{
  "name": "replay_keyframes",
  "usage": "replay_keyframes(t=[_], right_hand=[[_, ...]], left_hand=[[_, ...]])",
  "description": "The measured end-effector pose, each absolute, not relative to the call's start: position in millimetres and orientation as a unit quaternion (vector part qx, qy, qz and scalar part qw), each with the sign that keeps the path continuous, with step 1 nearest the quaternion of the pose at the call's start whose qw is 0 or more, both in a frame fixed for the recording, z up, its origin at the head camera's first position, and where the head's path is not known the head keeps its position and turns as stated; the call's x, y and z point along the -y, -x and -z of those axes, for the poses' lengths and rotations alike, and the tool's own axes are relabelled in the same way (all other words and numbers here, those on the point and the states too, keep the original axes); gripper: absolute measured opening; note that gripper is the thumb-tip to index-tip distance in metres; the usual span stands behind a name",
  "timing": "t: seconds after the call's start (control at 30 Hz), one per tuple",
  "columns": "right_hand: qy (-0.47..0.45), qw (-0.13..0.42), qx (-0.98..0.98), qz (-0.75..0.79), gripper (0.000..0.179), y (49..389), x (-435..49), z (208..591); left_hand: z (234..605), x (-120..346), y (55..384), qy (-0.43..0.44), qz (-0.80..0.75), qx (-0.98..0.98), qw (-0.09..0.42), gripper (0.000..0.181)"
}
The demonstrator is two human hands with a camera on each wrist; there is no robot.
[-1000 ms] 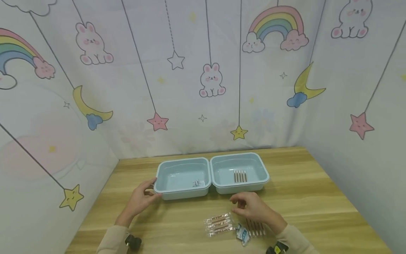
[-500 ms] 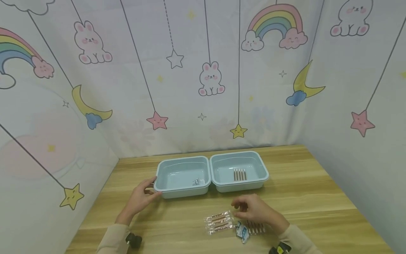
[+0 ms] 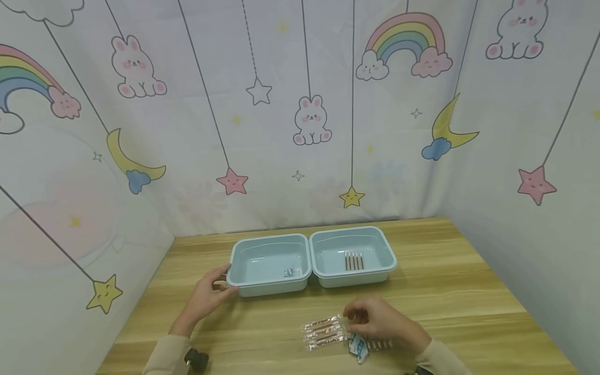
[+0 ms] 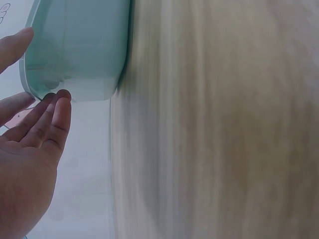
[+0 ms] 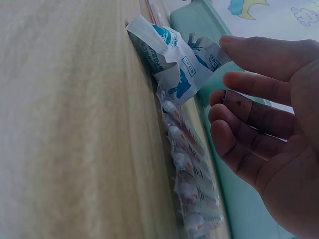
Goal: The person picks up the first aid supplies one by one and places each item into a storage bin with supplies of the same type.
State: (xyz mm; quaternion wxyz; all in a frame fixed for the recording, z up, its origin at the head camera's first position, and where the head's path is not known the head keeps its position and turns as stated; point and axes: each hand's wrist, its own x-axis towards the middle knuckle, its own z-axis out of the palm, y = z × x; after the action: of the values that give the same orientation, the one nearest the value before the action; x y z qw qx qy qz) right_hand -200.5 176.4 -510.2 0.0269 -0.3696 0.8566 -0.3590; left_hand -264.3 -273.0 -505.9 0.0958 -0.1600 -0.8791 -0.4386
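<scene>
L hand (image 3: 206, 297) on tub (image 3: 272, 289), R hand (image 3: 379, 316) nr crumpled pkt (image 3: 358, 348)

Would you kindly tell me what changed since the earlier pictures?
The right hand has moved nearer the person and closer to the crumpled packet, hiding more of the swabs beside it. No new grasp shows. The left hand stays at the corner of the left box, which, like the right box, hasn't moved.

Head pic soft-lit; wrist pics dimmer w/ blurry tabletop (image 4: 224, 124).
</scene>
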Motion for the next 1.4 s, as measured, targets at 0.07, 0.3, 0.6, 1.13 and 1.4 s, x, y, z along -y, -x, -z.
replay_keyframes(t=[0.07,0.3,0.6,1.13,1.4], right_hand=[[0.374,0.036,-0.854,0.359,0.028,200,-177,511],[0.387,0.049,-0.853,0.347,0.026,198,-179,509],[0.410,0.089,-0.834,0.359,0.013,193,-180,508],[0.454,0.100,-0.845,0.264,0.018,193,-179,501],[0.444,0.103,-0.851,0.261,0.022,191,-177,499]], left_hand=[[505,273,265,0.160,0.440,0.879,0.094,0.072],[505,273,264,0.161,0.442,0.877,0.093,0.073],[506,273,263,0.163,0.445,0.876,0.093,0.072],[507,274,264,0.164,0.451,0.872,0.093,0.072],[506,273,263,0.166,0.454,0.870,0.096,0.073]])
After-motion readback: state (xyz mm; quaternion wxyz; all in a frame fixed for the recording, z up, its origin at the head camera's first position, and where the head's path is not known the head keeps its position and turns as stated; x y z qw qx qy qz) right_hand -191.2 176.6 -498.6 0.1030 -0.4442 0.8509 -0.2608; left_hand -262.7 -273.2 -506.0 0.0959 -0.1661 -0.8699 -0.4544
